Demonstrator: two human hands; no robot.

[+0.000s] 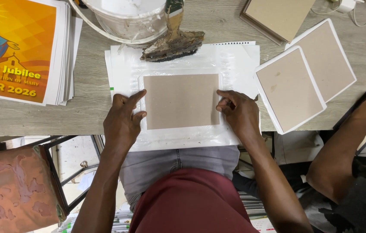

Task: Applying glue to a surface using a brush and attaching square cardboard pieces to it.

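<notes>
While the left hand [122, 115] and right hand [237, 111] lie open, the board [181, 101] at frame centre is pressed onto white paper [183, 138].

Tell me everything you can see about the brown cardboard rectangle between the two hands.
The brown cardboard rectangle is a plain, matte, grey-brown board with no print showing, lying flat and landscape on a white glue-smeared sheet on the grey wooden table. The white sheet frames it on all sides. The left hand presses beside its left edge and the right hand rests its fingers at its right edge. A glue-caked brush lies above it.
</notes>
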